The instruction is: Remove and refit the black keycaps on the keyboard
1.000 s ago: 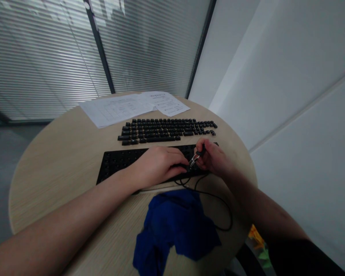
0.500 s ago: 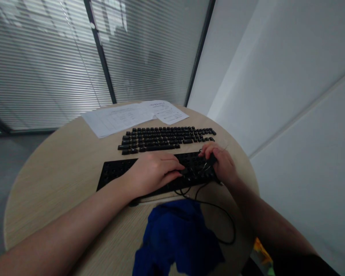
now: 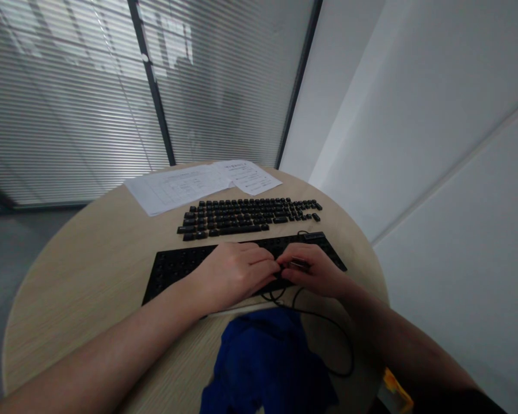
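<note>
A black keyboard base (image 3: 172, 270) with its key positions bare of caps lies in front of me. Over its right half, the fingertips of both hands meet. My right hand (image 3: 313, 270) is closed around a keycap puller (image 3: 300, 263), mostly hidden in the fingers. My left hand (image 3: 235, 270) is closed in a pinch close to the puller's end; whatever lies between its fingertips is too small and covered to make out. Just beyond the base, loose black keycaps (image 3: 237, 217) are laid out in keyboard order.
Printed papers (image 3: 176, 187) lie at the far side of the round wooden table (image 3: 77, 276). Nearer me are a blue cloth (image 3: 263, 356) and a black cable (image 3: 328, 319) curving along the right. A white wall (image 3: 449, 144) stands beyond the table's right edge.
My right hand has moved left with the keycap puller, from the base's right end to my left fingertips. My left hand stays nearly in place. The view has tipped slightly.
</note>
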Tool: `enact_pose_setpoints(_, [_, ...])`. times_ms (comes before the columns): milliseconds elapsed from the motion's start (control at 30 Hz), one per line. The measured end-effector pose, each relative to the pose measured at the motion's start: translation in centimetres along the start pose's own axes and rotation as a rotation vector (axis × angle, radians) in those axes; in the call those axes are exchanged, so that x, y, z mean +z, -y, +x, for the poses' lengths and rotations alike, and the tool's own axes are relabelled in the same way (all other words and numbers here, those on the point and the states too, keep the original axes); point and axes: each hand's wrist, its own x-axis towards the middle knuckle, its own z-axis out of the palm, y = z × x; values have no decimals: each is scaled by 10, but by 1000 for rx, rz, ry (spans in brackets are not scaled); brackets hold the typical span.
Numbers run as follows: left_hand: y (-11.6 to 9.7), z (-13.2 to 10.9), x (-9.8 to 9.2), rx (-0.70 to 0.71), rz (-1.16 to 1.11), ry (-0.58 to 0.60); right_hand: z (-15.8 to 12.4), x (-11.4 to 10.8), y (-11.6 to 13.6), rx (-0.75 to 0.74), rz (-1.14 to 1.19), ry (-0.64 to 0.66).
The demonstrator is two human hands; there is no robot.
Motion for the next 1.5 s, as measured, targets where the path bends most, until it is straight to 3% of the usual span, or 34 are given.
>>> enact_pose_setpoints(233, [4,-2,3,-7,24,51,2,-3,-2,122,-6,3])
enact_pose_setpoints(400, [18,-9,-4,-134,43,156,20,-20,-21,332,-225,-57])
enact_pose_setpoints(600, [40,-16,-13,-267,32,334,65,-31,-62,388,-590,139])
enact_pose_setpoints(767, [43,-18,-12,-330,2,429,71,-17,-75,446,-691,166])
enact_pose_setpoints(1200, [43,-14,-20,-295,-36,295,61,-14,-88,445,-695,118])
enact_pose_setpoints(1500, [46,-16,-20,-288,-9,170,57,-11,-91,313,-644,68])
